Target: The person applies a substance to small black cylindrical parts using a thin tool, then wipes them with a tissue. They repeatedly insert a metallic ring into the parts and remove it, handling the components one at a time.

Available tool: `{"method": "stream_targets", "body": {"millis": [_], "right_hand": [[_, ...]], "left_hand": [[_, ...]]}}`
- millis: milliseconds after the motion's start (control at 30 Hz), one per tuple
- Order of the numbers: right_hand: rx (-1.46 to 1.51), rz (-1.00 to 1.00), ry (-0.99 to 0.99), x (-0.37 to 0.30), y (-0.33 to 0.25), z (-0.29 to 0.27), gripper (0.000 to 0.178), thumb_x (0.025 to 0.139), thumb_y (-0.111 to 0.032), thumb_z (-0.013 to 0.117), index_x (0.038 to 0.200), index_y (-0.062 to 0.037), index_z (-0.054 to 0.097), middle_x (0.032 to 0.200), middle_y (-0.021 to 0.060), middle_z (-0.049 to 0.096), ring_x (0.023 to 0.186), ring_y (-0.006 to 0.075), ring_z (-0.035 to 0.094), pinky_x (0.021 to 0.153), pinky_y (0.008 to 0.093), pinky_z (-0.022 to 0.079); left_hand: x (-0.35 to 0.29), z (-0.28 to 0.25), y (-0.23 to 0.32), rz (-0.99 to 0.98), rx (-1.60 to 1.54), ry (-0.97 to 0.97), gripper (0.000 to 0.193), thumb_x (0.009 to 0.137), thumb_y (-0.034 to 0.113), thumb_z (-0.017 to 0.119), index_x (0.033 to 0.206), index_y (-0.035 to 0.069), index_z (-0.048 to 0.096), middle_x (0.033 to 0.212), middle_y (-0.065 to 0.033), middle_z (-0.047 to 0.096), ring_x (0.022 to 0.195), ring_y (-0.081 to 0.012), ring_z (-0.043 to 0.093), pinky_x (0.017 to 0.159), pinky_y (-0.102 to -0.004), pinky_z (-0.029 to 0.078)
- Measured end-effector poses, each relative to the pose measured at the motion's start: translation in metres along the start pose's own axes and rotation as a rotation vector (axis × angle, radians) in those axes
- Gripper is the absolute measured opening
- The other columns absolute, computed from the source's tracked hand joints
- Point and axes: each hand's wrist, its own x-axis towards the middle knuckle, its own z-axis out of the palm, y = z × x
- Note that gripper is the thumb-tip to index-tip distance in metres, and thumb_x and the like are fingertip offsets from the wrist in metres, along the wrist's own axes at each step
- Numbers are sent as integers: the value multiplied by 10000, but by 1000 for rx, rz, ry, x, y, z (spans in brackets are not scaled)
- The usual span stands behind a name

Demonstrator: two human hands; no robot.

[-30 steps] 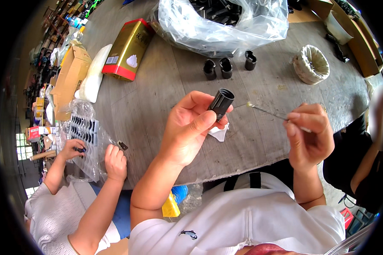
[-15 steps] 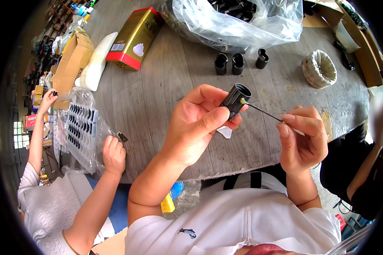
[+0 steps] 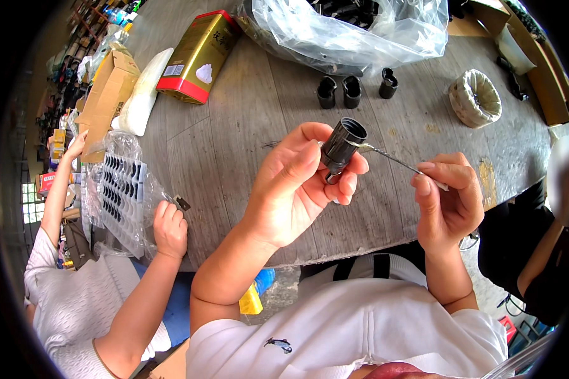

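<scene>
A black ribbed hollow cylinder (image 3: 341, 145) is gripped in my left hand (image 3: 297, 174), its round opening tilted up. My right hand (image 3: 450, 196) pinches a thin dark stick (image 3: 395, 160) between thumb and fingers. The stick slants up to the left, and its tip is at the cylinder's side, near the rim. Whether the tip presses on the cylinder I cannot tell. Beyond my hands, three short black notched cylinders stand upright: a pair (image 3: 351, 92) side by side and one (image 3: 388, 83) a little to the right.
A clear plastic bag (image 3: 398, 38) of black parts lies at the back, beside a gold and red tin (image 3: 199, 54). To the right stands a fabric-lined round container (image 3: 464, 104). On the left, another person's hand (image 3: 170, 228) rests near a tray of curved pieces (image 3: 121, 202).
My left hand has turned the cylinder more upright, and its fingers have shifted. The stick's tip stays by its side. The other person's far hand has moved slightly toward the cardboard box.
</scene>
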Motion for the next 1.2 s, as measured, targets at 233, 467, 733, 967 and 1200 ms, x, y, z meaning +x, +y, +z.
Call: {"method": "stream_targets", "body": {"millis": [233,467,733,967,1200], "right_hand": [[20,109,7,-3,2,2,129,764,-5,681,811,53,576,728,112,595,584,137,502,499,220,381],[15,48,-5,-2,8,3,111,755,13,671,813,51,584,721,105,592,578,137,503,498,220,381],[-4,116,11,-3,4,-1,117,753,18,677,805,51,578,728,114,589,579,137,500,508,214,376],[16,19,-31,-6,3,-5,130,758,16,678,792,58,561,712,116,589,567,133,493,497,214,371],[46,-14,-6,-2,0,-1,131,745,29,677,807,56,565,694,112,599,537,125,480,465,219,357]], "left_hand": [[-2,0,1,-71,-198,-46,292,955,280,474,1145,61,433,975,-225,576,746,-198,597,630,-297,507],[-2,-3,0,71,162,-66,399,902,268,575,1185,19,445,1048,-181,533,826,-166,532,665,-291,460],[1,0,-1,297,358,143,317,809,59,678,1068,26,497,1018,-133,587,877,-155,580,774,-298,479],[6,0,-1,826,1063,218,381,690,-73,742,1000,-13,529,987,-136,568,890,-178,588,771,-297,505],[1,3,5,1142,1733,64,424,604,-110,773,952,11,563,1013,-140,557,856,-231,591,704,-303,532]]}}
